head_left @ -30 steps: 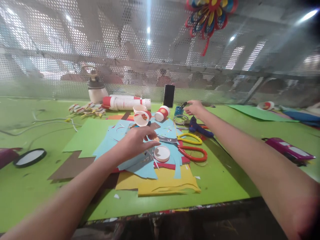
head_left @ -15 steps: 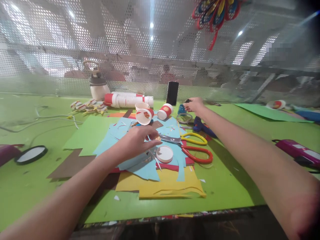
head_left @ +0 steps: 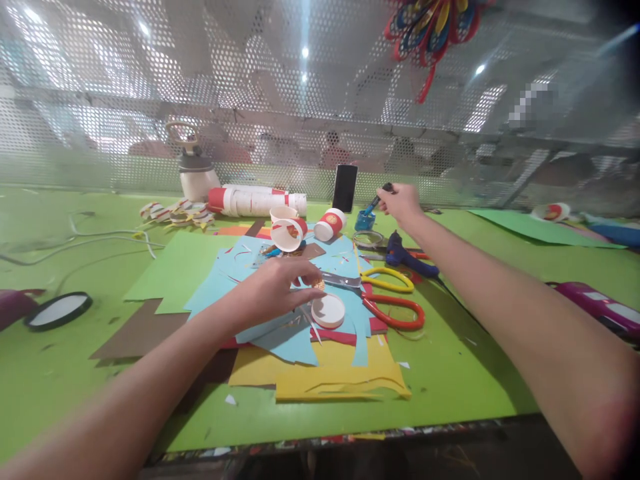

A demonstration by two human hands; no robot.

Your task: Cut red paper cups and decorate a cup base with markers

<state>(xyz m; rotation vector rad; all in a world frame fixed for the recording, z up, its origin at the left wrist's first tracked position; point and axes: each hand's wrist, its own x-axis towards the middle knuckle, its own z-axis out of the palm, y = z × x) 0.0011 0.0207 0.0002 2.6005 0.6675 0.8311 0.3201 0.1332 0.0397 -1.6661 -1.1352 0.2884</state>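
A black-rimmed disc (head_left: pixel 59 311) lies at far left on the worktop (head_left: pixel 465 373), then green paper (head_left: pixel 173 270). The left hand (head_left: pixel 275 288) is above blue paper (head_left: pixel 270 343), thumb and fingers pinching a small tan piece (head_left: pixel 319 285). Beyond it lie cups (head_left: pixel 289 235); just below the piece is a white lid (head_left: pixel 329 311). Scissors (head_left: pixel 359 287) lie to its right, blades toward the piece. Farther back stands a blue jar (head_left: pixel 365 221); a dark stick (head_left: pixel 381 197), pinched by the right hand (head_left: pixel 403 203), slants down to its mouth. Nearby lies a glue gun (head_left: pixel 407 259), then a purple case (head_left: pixel 595 303).
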